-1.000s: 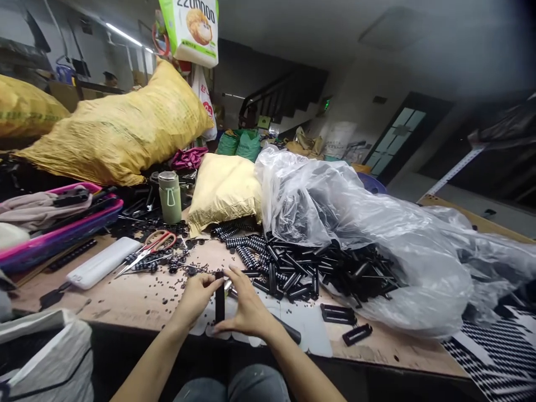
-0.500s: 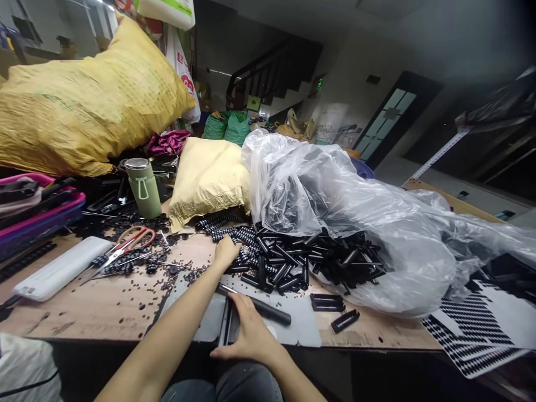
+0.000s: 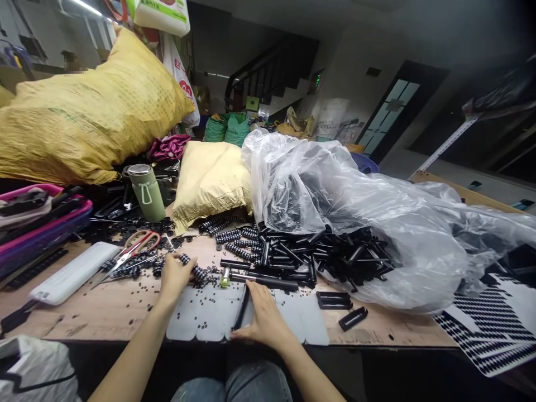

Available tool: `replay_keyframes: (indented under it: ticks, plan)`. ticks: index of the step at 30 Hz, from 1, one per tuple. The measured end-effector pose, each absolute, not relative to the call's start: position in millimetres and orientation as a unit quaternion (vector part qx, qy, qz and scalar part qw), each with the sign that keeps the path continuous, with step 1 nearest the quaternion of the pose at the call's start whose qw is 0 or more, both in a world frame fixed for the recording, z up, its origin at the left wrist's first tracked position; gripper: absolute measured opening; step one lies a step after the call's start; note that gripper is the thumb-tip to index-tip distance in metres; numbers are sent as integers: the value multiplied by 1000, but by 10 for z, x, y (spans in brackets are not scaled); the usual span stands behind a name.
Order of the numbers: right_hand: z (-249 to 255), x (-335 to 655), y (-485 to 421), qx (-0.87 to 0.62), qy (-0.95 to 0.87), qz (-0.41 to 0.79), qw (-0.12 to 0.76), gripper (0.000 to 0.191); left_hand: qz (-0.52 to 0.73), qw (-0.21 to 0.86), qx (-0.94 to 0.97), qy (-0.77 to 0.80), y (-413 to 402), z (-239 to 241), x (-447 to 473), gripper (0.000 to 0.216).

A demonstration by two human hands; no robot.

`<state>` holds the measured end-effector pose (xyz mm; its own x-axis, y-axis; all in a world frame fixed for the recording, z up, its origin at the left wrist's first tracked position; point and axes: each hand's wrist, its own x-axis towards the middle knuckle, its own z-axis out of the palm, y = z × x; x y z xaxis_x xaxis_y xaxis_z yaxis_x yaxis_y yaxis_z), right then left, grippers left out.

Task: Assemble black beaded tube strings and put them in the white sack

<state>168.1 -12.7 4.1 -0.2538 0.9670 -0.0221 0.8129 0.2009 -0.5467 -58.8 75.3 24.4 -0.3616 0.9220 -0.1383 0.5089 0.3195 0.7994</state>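
Note:
My left hand [image 3: 175,275] is closed round a black-and-white beaded strip [image 3: 193,270] on the wooden table [image 3: 104,304], close to the scattered small black beads [image 3: 142,268]. My right hand [image 3: 263,315] lies near the front edge on a grey sheet [image 3: 209,318], fingers wrapped on a long black bar [image 3: 242,309]. Just beyond the hands a dark rod [image 3: 263,281] lies across the table. Behind it spreads a pile of black plastic bars [image 3: 318,259], spilling from a clear plastic bag [image 3: 355,206]. More beaded strips [image 3: 234,234] lie beside the pile.
Scissors [image 3: 134,248], a white flat case [image 3: 73,273] and a green bottle [image 3: 146,191] stand at the left. Yellow sacks [image 3: 92,106] and a yellow bag [image 3: 211,178] fill the back. A pink tray [image 3: 46,223] sits far left. Two black frames [image 3: 341,307] lie right.
My left hand pulled back from the bar pile to the left, now holding a beaded strip. My right hand moved forward onto the black bar on the grey sheet.

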Motion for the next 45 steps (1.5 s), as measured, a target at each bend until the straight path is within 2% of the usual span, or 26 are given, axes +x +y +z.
replay_keyframes:
  ticks: [2, 4, 7, 9, 11, 13, 15, 17, 20, 24, 28, 32, 36, 40, 45]
  plan:
    - [24, 1680, -121, -591, -758, 225, 162, 113, 305, 180, 543, 761, 525, 201, -705, 53]
    - [13, 1682, -111, -590, -760, 222, 157, 111, 272, 86, 657, 698, 362, 142, -791, 45]
    - [3, 1691, -97, -585, -766, 221, 152, 111, 219, 131, 811, 526, 251, 46, -921, 46]
    - [-5, 1697, -92, -581, -769, 220, 150, 111, 206, 168, 842, 470, 237, -6, -1020, 50]
    - [-13, 1702, -90, -579, -771, 220, 149, 111, 258, 152, 816, 494, 241, -34, -1129, 47]
    - [-17, 1702, -91, -579, -771, 218, 149, 110, 346, 100, 752, 553, 241, -37, -1253, 44]
    - [-14, 1698, -92, -582, -770, 216, 149, 109, 379, 41, 706, 597, 220, -24, -1391, 44]
    - [-7, 1691, -91, -583, -768, 218, 148, 108, 323, 3, 734, 597, 175, -10, -1522, 50]
    - [3, 1682, -84, -586, -766, 219, 146, 107, 200, 9, 815, 544, 105, -3, -1632, 56]
    - [-2, 1676, -87, -590, -761, 221, 154, 107, 172, 61, 832, 523, 119, 17, -1562, 44]
    - [-19, 1674, -134, -586, -757, 228, 180, 108, 284, 172, 766, 550, 173, 148, -1296, 32]
    - [42, 1647, -210, -580, -747, 231, 226, 109, 446, 390, 611, 525, 129, 381, -858, 42]
    - [262, 1589, -278, -546, -756, 236, 274, 109, 517, 609, 436, 414, 60, 557, -435, 44]
    - [582, 1489, -312, -480, -783, 236, 317, 112, 497, 687, 368, 382, 10, 634, -236, 51]
    - [827, 1315, -295, -405, -819, 245, 325, 110, 461, 708, 345, 409, -28, 660, -168, 50]
